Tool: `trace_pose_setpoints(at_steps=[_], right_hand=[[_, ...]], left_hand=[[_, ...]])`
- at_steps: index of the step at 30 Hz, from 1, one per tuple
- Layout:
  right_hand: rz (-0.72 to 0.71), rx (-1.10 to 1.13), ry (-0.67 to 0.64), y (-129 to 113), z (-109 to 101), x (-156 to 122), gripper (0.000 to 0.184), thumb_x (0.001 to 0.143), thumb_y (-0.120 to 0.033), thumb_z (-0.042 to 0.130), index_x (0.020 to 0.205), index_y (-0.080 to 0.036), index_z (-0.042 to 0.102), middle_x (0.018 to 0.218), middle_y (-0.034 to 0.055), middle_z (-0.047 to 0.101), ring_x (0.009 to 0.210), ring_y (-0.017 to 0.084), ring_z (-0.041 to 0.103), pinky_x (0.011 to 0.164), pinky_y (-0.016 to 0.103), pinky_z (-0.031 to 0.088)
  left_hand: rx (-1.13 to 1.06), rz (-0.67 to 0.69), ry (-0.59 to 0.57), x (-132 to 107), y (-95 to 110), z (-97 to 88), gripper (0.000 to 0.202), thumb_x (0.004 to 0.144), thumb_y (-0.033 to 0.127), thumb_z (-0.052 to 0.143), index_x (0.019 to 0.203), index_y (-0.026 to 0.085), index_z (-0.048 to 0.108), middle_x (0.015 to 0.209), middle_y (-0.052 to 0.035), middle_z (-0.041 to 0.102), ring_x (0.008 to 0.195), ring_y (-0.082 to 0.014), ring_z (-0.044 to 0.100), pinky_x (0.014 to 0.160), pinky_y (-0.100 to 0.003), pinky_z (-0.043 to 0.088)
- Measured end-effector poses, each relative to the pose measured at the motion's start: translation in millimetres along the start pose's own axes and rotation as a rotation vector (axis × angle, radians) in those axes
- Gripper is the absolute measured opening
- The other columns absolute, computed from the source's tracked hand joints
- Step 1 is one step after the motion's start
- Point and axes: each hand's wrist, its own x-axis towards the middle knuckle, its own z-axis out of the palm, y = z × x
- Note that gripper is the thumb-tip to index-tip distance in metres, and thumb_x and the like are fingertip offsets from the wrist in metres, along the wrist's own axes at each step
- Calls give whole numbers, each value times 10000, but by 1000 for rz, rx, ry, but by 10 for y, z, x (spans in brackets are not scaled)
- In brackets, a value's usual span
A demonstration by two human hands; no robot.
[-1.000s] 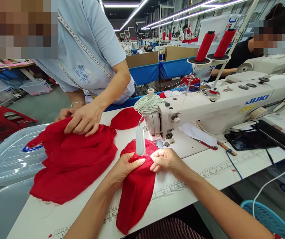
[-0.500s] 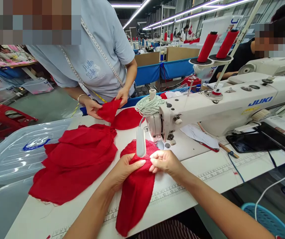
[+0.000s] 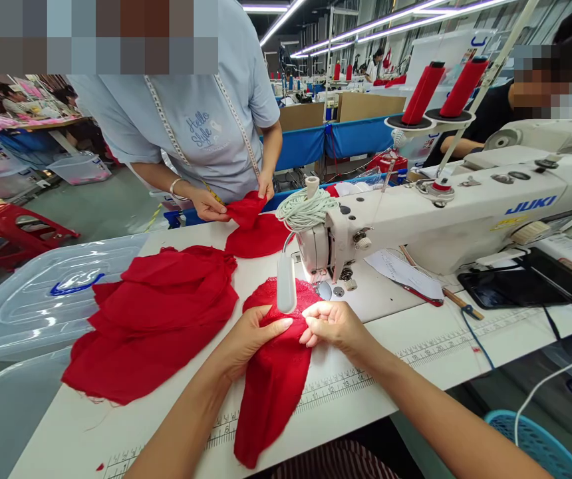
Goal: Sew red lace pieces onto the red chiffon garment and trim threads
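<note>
Your left hand (image 3: 250,338) and right hand (image 3: 333,324) both pinch one red lace fabric piece (image 3: 273,372); two red thread cones (image 3: 443,90) stand behind.

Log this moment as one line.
left hand: on red fabric piece | right hand: pinching its edge by sewing machine | co-worker's hands: holding another red piece | red fabric pile: on table

The red cloth piece with a lacy openwork pattern (image 3: 276,379) in front of me matches the plain red fabric heap (image 3: 156,319) and the two red thread cones (image 3: 423,93). The white sewing machine (image 3: 465,213) carries blue lettering, and the white tabletop (image 3: 416,352) has a black printed ruler scale along my edge. Over my lap shows dark red-and-white striped cloth (image 3: 336,464), and the co-worker's pale blue shirt (image 3: 201,126) bears darker blue script.
</note>
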Motion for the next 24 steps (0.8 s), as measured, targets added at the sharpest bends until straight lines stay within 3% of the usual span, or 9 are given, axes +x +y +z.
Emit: trace_pose_setpoints(at_steps=[12,18,24], right_hand=[[-33,-12,-7,21,10,13,223,727,-352,645,796,-141,662,651,55,724,577,169,677,682,337,539],[26,69,40,-18,69,23,216,638,-327,700,735,-161,602,553,10,683,514,151,641,613,306,526],[-5,44,15,-23,91,17,226,710,-379,651,732,-159,603,589,20,686,520,133,626,599,281,511]], left_hand=[[-1,23,37,-15,-22,-44,238,660,321,807,795,160,695,740,-5,723,651,-139,631,584,-211,482],[9,34,20,-21,-20,-31,214,667,307,803,752,156,678,712,-1,712,637,-128,617,575,-201,473],[-9,40,10,-24,-28,-14,220,654,315,807,749,167,675,694,7,697,633,-130,608,576,-209,456]])
